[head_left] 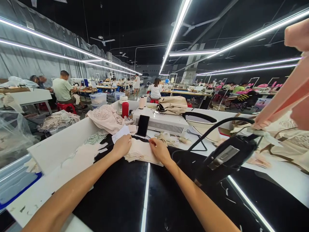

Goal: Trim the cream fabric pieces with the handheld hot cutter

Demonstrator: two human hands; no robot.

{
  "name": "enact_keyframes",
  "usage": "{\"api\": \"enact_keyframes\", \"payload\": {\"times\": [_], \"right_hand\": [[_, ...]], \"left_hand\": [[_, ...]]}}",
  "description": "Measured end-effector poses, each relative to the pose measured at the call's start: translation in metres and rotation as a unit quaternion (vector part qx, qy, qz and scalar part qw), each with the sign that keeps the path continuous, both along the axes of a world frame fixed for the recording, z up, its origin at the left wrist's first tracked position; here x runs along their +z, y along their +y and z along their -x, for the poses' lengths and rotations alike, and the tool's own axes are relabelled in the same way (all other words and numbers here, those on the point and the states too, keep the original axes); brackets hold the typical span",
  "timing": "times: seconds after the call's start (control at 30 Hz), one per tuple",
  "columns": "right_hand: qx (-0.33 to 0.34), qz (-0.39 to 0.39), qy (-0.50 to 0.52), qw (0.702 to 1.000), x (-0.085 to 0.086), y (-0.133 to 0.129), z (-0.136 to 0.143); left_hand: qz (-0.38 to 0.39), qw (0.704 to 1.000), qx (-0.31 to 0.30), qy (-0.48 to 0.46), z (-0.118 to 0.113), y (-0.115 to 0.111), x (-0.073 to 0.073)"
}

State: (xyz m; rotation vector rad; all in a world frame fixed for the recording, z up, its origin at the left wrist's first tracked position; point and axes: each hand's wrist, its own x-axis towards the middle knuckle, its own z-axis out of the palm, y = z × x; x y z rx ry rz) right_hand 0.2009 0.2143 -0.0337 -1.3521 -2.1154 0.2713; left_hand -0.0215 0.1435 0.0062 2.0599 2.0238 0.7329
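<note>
A small stack of cream fabric pieces lies on the black work surface in front of me, its layers fanned at the lower edge. My left hand is closed at the stack's upper left corner. At the upper right edge, my right hand pinches the fabric between thumb and fingers. Just above my left hand rests a white paper slip with faint writing. Behind the stack, a dark phone stands propped against a white box with vents.
To the right is a black device with a metal plate and thick cable. Pink cloth hangs above it. A red bottle, thread cone and folded beige fabric stand behind. Green cords lie left. Co-workers sit further off.
</note>
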Motion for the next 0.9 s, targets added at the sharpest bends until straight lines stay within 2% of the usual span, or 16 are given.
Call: {"api": "enact_keyframes", "payload": {"times": [0.1,0.2,0.37,0.47,0.67,0.77,0.9], "right_hand": [[0.009,-0.032,-0.035,0.999,-0.002,-0.004,0.002],[0.028,-0.065,-0.056,0.996,0.001,-0.012,0.005],[0.068,-0.112,-0.071,0.989,0.003,-0.031,0.015],[0.090,-0.120,-0.084,0.985,-0.002,-0.041,0.019],[0.118,-0.115,-0.101,0.981,-0.012,-0.053,0.018],[0.120,-0.118,-0.095,0.981,-0.008,-0.063,0.017],[0.133,-0.120,-0.080,0.981,0.002,-0.087,0.018]], "left_hand": [[-0.004,0.999,0.016,0.032,0.001,-0.004,0.000],[-0.040,0.997,0.017,0.059,-0.001,-0.007,0.006],[-0.091,0.990,-0.067,0.089,-0.018,-0.008,0.015],[-0.084,0.986,-0.105,0.103,-0.026,-0.007,0.007],[-0.024,0.986,-0.107,0.126,-0.022,-0.010,-0.020],[-0.012,0.986,-0.113,0.125,-0.020,-0.011,-0.021],[-0.008,0.987,-0.113,0.114,-0.015,-0.014,-0.011]]}}
